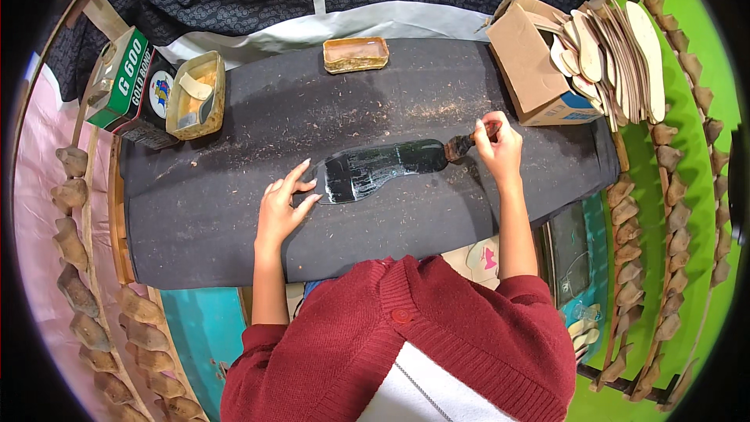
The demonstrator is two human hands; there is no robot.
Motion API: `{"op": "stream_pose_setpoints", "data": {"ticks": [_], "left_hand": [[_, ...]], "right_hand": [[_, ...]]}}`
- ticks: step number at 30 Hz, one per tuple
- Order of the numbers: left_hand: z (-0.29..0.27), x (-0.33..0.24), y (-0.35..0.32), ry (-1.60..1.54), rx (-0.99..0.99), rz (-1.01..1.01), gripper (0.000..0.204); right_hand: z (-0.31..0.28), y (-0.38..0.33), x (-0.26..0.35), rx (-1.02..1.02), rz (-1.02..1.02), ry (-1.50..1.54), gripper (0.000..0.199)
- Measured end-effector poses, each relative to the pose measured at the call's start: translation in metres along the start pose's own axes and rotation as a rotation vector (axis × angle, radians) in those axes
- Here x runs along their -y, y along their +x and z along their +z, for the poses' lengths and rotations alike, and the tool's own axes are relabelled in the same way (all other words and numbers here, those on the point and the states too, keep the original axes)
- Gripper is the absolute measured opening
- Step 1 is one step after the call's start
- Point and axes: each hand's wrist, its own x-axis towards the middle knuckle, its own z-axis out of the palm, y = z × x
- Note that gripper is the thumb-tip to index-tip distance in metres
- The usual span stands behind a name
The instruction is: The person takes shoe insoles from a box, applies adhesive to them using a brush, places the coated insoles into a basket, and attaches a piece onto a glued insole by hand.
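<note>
**Brushing a black sole on the work mat**

The left hand [283,202] is lying flat on the dark mat [195,211], fingers spread wide and gripping nothing; the fingertips are pressing on the wide end of the black sole [375,169], pinning it down.

The right hand [497,145] is closing its fingers tight around the handle of a small brush [461,146]. The bristle end is touching the narrow end of the sole.

The sole is lying flat near the mat's centre, wide end toward the left hand, narrow end toward the right hand. Its surface is looking glossy with pale streaks.

Around it:
- A shallow yellowish tray [355,54] is sitting at the far edge of the mat, well apart from both hands.
- A second, deeper tray [197,94] is sitting at the far left corner, just beside a green and black can [134,86].
- A cardboard box [531,62] is standing at the far right corner, with pale insoles [617,47] fanning out of it.
- Rows of tan shoe forms [86,289] are lining racks on both sides.

Dust and shavings are scattering over the mat.
</note>
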Motion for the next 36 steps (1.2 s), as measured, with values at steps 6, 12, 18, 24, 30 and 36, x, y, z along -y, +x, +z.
{"op": "stream_pose_setpoints", "data": {"ticks": [6,12,18,24,30,36], "left_hand": [[-0.001,0.001,-0.001,0.006,-0.001,0.015,0.059],[0.0,0.0,0.0,-0.008,-0.003,0.015,0.059],[0.002,0.0,0.0,-0.013,-0.014,-0.002,0.058],[0.002,0.002,-0.003,-0.014,-0.039,0.017,0.057],[0.002,0.005,-0.002,-0.006,-0.035,0.027,0.056],[0.006,0.003,0.0,-0.013,-0.07,0.054,0.057]], "right_hand": [[0.004,-0.007,0.007,0.087,0.032,0.078,0.008],[0.008,0.006,-0.005,0.008,0.024,0.073,0.008],[0.045,-0.003,0.01,0.095,0.041,0.245,0.01],[0.023,0.006,-0.006,0.024,0.098,0.165,0.008],[0.014,0.011,-0.002,-0.002,0.074,0.051,0.009],[0.036,0.005,-0.001,0.025,0.11,0.228,0.009]]}}
